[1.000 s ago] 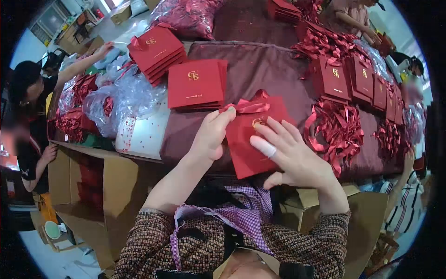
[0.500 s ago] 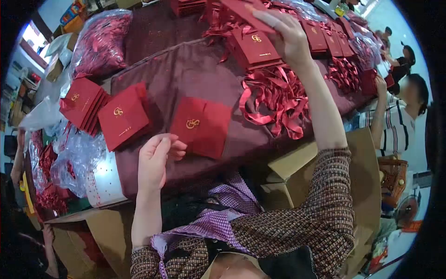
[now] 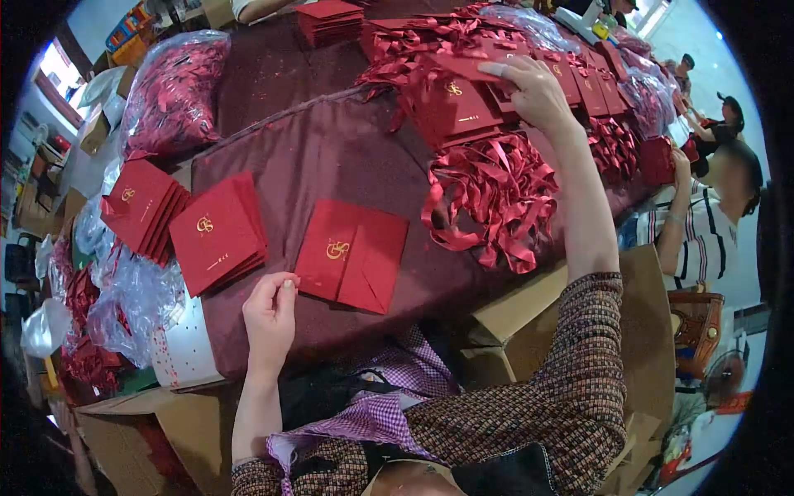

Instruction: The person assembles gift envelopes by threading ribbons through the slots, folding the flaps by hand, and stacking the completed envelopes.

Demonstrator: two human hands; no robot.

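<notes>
A red paper envelope (image 3: 368, 256) with gold lettering and a folded flap lies in front of me on the cloth-covered table. My left hand (image 3: 270, 312) is closed at its lower left edge, thumb and forefinger pinched together. At the far right, my right hand (image 3: 539, 95) grips another red envelope (image 3: 463, 68), tilted above a stack of lettered red envelopes (image 3: 463, 112). Its fingertips are partly hidden by the hand's angle. Below that stack spreads a heap of red ribbons (image 3: 496, 198). To the left sit two piles, a nearer envelope pile (image 3: 217, 236) and a fanned envelope pile (image 3: 142, 207).
A clear bag of red ribbon pieces (image 3: 178, 95) lies at the back left. Crumpled clear plastic (image 3: 136, 289) covers the left end. Cardboard boxes (image 3: 612, 331) stand below the table's edge. A person in a striped top (image 3: 699, 231) works at the right.
My right hand has lowered its envelope toward the stack. My left hand's fingers have drawn back to the edge of the front envelope. The whole view has shifted slightly.
</notes>
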